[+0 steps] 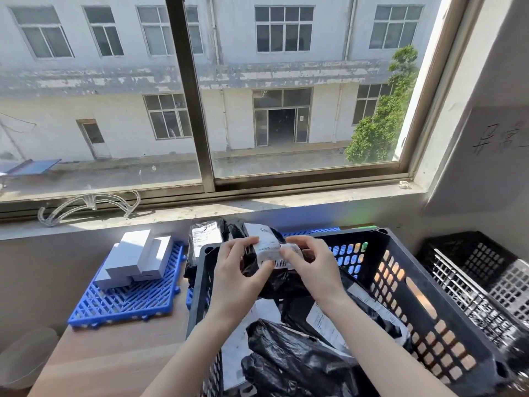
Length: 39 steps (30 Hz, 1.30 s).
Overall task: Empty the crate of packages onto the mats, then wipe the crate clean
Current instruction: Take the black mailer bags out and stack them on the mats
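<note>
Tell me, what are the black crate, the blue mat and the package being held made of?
Crate: apparently rigid moulded plastic, matte black, with perforated walls. Mat: glossy blue plastic lattice. Held package: thin black plastic film, judging by shiny crinkles, bearing a white paper-like label.

Our left forearm [206, 339] and right forearm [369, 339], both bare, reach forward and angle inward until the wrists stand close together. The left grip [240, 267] shows us its back, fingers curled over the far side of the package [269, 252] and thumb pressed on its near face. Just to its right, the right grip [310, 263] mirrors it, with fingers bent over the top and thumb pinching from the near side. Between the two grips our thumb tips almost meet.
</note>
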{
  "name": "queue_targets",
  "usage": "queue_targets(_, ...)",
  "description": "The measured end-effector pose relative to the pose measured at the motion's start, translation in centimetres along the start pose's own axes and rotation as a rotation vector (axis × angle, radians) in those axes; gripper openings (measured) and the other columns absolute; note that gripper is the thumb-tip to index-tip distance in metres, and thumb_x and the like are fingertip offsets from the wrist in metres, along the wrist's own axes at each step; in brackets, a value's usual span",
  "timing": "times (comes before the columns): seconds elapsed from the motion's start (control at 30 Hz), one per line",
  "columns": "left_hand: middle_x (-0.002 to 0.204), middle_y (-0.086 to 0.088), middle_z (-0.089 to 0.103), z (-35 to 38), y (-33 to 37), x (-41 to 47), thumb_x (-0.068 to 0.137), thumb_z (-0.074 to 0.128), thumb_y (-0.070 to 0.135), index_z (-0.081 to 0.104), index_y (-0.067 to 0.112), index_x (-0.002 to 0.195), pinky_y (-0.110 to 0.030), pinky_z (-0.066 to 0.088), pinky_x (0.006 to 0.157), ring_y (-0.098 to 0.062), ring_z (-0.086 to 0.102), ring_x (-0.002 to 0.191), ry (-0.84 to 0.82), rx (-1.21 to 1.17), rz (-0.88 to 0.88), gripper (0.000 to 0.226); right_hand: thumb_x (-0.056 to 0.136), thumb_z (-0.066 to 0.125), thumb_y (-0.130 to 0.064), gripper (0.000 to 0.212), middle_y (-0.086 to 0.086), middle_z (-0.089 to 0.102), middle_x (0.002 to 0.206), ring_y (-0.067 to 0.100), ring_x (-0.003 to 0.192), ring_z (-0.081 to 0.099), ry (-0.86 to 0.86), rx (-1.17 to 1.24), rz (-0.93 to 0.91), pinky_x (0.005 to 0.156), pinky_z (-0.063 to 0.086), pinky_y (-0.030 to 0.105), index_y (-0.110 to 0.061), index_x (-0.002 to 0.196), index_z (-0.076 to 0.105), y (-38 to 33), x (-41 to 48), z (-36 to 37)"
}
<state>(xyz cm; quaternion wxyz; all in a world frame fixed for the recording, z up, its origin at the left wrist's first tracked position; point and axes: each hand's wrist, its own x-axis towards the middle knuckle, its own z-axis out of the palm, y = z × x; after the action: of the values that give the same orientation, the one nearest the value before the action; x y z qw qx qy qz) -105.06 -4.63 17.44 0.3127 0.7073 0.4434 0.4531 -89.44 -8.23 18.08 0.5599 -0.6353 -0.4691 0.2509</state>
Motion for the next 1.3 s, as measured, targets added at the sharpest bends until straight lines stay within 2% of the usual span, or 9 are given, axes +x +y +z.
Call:
queue_targets(0.2,0.121,0.017,0.048,-1.3,-0.2,1.9,0.073,0.069,0.038,0.060,0.037,0.118,-0.036,0.048,0.100,-0.008,0.051,0.119,0.077,-0.027,0.108,0.046,0.079,0.075,-0.038,0.038,-0.013,0.044,0.120,0.002,0.108,0.053,-0.003,0.089,0.009,0.091,0.045,0.023,-0.037,0.114,0.060,-0.7,1.9,1.0)
queue_targets(0.3,0.122,0.020,0.046,-1.7,-0.8,3.4,0.070,0.067,0.037,0.061,0.034,0.117,-0.024,0.045,0.101,-0.007,0.049,0.121,0.079,-0.036,0.143,0.047,0.082,0.071,-0.040,0.049,-0.012,0.048,0.122,0.002,0.110,0.052,-0.116,0.115,0.078,0.085,0.044,0.020,-0.037,0.127,0.052,-0.5,3.5,1.6)
queue_targets(0.4,0.125,0.020,0.045,-2.1,-1.7,4.9,0.071,0.067,0.032,0.062,0.033,0.117,-0.016,0.042,0.100,-0.002,0.047,0.123,0.063,-0.018,0.151,0.047,0.086,0.069,-0.037,0.043,-0.012,0.058,0.120,0.005,0.113,0.054,-0.192,0.098,0.079,0.091,0.047,0.026,-0.036,0.126,0.053,-0.3,5.1,3.0)
queue_targets(0.63,0.125,0.014,0.050,-3.9,-5.4,10.8,0.069,0.066,0.039,0.061,0.034,0.117,-0.036,0.047,0.100,-0.009,0.050,0.122,0.024,-0.023,0.122,0.049,0.085,0.070,-0.032,0.032,-0.013,0.063,0.116,0.007,0.111,0.055,-0.170,0.097,0.079,0.096,0.047,0.030,-0.033,0.116,0.063,-0.8,10.3,7.0)
queue_targets(0.73,0.124,0.014,0.052,-4.7,-7.4,13.9,0.067,0.066,0.039,0.061,0.036,0.116,-0.029,0.046,0.099,-0.008,0.052,0.120,0.023,-0.021,0.102,0.049,0.087,0.067,-0.030,0.025,-0.011,0.064,0.115,0.008,0.111,0.056,-0.169,0.126,0.105,0.093,0.047,0.028,-0.035,0.112,0.065,-0.5,13.4,9.3)
queue_targets(0.8,0.121,0.016,0.052,-4.8,-9.0,15.8,0.066,0.066,0.040,0.059,0.037,0.115,-0.019,0.041,0.097,-0.005,0.052,0.118,0.003,-0.010,0.077,0.049,0.090,0.064,-0.021,0.025,-0.006,0.064,0.115,0.009,0.105,0.059,-0.174,0.158,0.124,0.082,0.049,0.020,-0.030,0.113,0.065,-0.1,15.3,10.6)
queue_targets(0.9,0.120,0.018,0.052,-4.5,-12.4,18.1,0.066,0.069,0.039,0.057,0.040,0.115,-0.011,0.035,0.095,0.000,0.050,0.117,-0.037,0.021,0.031,0.050,0.087,0.065,-0.015,0.033,-0.011,0.060,0.117,0.010,0.108,0.056,-0.171,0.077,0.127,0.085,0.046,0.024,-0.031,0.115,0.063,1.6,18.0,12.3)
queue_targets(1.1,0.117,0.021,0.048,-2.0,-19.7,20.8,0.072,0.079,0.021,0.054,0.039,0.111,-0.019,0.040,0.098,0.012,0.042,0.114,-0.116,0.062,-0.019,0.050,0.077,0.077,-0.010,0.045,-0.008,0.061,0.115,0.013,0.108,0.055,-0.217,-0.117,0.204,0.086,0.044,0.024,-0.031,0.114,0.061,6.7,22.1,15.7)
queue_targets(1.3,0.125,0.026,0.043,2.2,-25.3,21.1,0.076,0.071,0.041,0.055,0.038,0.116,-0.016,0.036,0.099,0.011,0.041,0.121,-0.232,0.082,-0.073,0.042,0.076,0.074,-0.011,0.048,-0.011,0.056,0.119,0.010,0.111,0.049,-0.296,-0.296,0.252,0.094,0.038,0.024,-0.028,0.120,0.061,11.1,24.4,16.0)
